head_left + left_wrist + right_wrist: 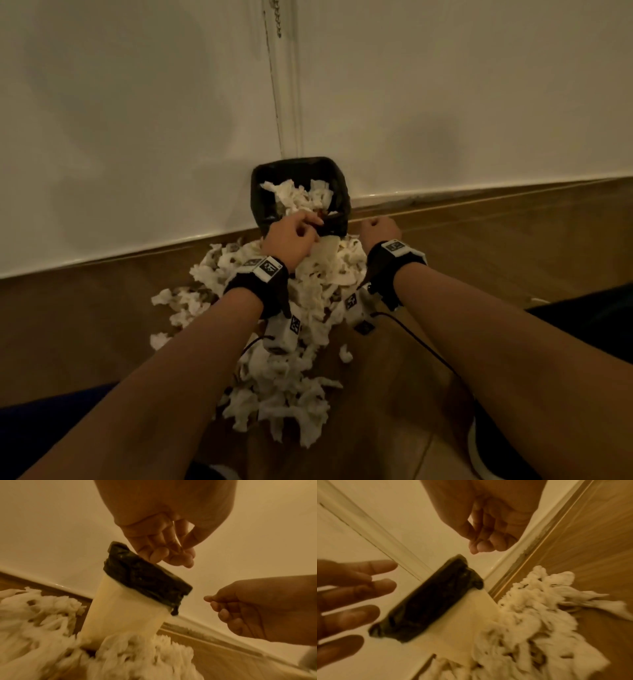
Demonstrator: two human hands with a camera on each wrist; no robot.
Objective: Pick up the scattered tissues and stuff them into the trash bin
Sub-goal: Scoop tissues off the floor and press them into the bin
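1. The trash bin [301,195] stood on the wooden floor [479,246], against the white wall [137,120]. It was a pale bin with a black bag [145,577] folded over its rim.
2. Some crumpled tissues [301,197] already lay inside the bin, up to near the rim.
3. A big pile of scattered tissues [301,325] lay on the floor just in front of the bin and reached back between the two forearms. A few single pieces lay apart at the left of the pile.
4. The left hand [291,236] was over the front edge of the bin. Its fingers [359,586] were spread and nearly straight in the right wrist view, and they held nothing that I could see. In the left wrist view the fingertips were close to the black bag, but I could not tell if they touched it.
5. The right hand [380,229] was just to the right of the bin, low over the floor and apart from the bin. Its fingers [481,543] were curled in toward the palm, and no tissue was visible in them.
6. Both wrists carried a black band with a small white box that had black-and-white square markers. A thin black cable ran from the right band over the floor.
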